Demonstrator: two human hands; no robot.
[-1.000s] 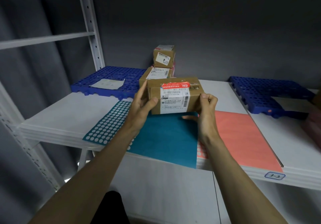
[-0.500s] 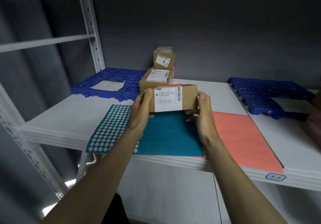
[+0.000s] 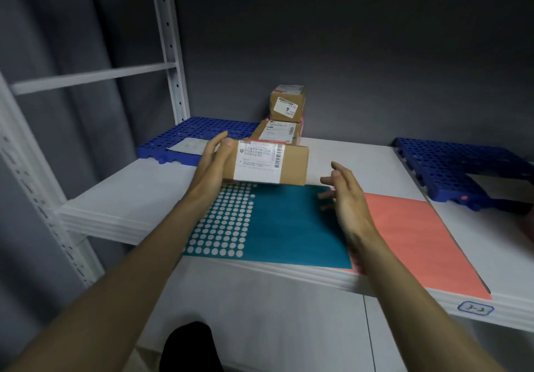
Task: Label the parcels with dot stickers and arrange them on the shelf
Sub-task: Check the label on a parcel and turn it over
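Note:
A brown cardboard parcel (image 3: 291, 166) with a white shipping label sits at the far edge of the teal dot-sticker sheet (image 3: 289, 227). My left hand (image 3: 213, 166) holds its left end, thumb on top. My right hand (image 3: 344, 195) hovers to the right of the parcel, fingers loosely spread, touching nothing. A salmon sticker sheet (image 3: 413, 244) lies to the right of the teal one. Behind the held parcel, two more parcels are stacked: a flat one (image 3: 277, 132) with a small one (image 3: 287, 103) on top.
The white shelf board (image 3: 138, 192) carries a blue plastic grid pallet (image 3: 202, 132) at the back left with a paper slip (image 3: 187, 146) on it, and another blue pallet (image 3: 450, 169) at the right. A white perforated upright (image 3: 170, 48) stands at the left. A "3-2" tag (image 3: 475, 309) marks the shelf's front edge.
The parcel was turned and lowered onto the far edge of the teal sheet. My right hand let go of its right end and drew back to the right; the left hand still holds it.

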